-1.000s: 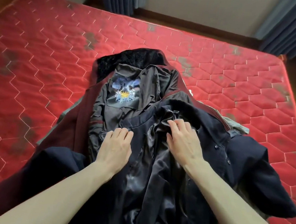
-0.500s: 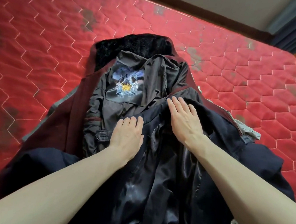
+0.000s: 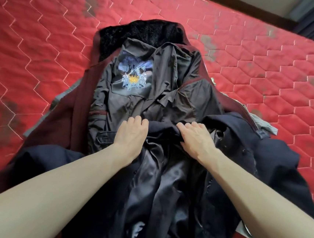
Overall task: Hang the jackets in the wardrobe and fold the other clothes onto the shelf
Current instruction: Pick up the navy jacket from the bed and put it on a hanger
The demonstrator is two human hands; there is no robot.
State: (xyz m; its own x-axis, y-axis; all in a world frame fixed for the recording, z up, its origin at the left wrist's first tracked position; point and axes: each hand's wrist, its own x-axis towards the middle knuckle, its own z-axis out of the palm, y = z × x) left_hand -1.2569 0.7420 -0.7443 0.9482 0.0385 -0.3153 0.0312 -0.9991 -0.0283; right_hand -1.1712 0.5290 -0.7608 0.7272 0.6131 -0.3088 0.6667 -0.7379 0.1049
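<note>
A pile of coats lies on the red quilted mattress (image 3: 43,54) with its hexagon stitching. On top, nearest the person, is the dark navy jacket with a shiny satin lining (image 3: 165,186), opened out with the lining facing up. The left hand (image 3: 131,133) grips its upper edge with fingers curled over the fabric; the right hand (image 3: 196,138) does the same just beside it, fingers bunching the navy collar. Both forearms are bare. Beneath lies the maroon coat with a black furry collar (image 3: 141,33), spread open so its grey lining shows, with a printed blue and gold emblem (image 3: 133,79) near the neck. At the right edge of the pile, a pale grey garment (image 3: 266,125) peeks out from under the coats.
</note>
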